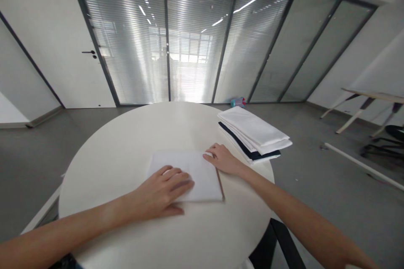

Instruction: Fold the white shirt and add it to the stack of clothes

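Left hand (168, 187) palm down, fingers (172, 172) loosely spread, slightly bent, resting on folded white cloth (202, 191); thumb out past near edge, above tabletop (126, 143). Right hand (225, 160) at far right corner of cloth, fingers slightly curled, thumb and index close together; cannot tell whether corner is pinched. Cloth lies flat near middle of tabletop, near edge running side to side; long axis seemingly left-right. Brown strip (220, 185) along right edge. Stack of folded cloths (252, 128) beyond right hand.

Office, with glass partition (203, 42)
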`<act>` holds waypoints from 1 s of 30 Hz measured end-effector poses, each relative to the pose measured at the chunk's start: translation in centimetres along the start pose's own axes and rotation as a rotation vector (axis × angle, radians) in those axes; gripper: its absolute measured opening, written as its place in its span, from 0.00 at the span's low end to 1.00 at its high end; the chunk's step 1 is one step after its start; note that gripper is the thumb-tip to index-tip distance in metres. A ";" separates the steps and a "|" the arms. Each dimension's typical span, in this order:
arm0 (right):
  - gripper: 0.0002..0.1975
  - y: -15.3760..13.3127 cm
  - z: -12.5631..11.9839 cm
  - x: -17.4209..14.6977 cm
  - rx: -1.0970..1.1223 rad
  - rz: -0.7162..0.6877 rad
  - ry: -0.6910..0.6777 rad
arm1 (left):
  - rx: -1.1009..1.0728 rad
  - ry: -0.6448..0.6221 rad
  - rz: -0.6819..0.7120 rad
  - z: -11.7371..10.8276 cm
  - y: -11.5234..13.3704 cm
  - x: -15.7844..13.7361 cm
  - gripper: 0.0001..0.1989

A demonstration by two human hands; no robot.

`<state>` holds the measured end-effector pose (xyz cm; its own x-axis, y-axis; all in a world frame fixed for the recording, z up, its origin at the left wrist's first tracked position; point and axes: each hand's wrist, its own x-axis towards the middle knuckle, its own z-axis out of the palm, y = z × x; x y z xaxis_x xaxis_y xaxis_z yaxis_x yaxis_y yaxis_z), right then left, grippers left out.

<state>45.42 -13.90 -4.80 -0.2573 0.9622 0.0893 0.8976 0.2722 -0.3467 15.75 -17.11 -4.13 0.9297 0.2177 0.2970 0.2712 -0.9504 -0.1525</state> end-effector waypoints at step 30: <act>0.23 9.8 -19.3 -3.3 0.706 0.159 0.874 | 0.131 0.657 0.092 -2.9 -10.7 25.0 0.19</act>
<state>62.00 -14.20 9.55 0.4281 0.7370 0.5230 0.4244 0.3469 -0.8364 35.41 -2.13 7.67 0.6173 -0.0820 0.7825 0.2647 -0.9149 -0.3047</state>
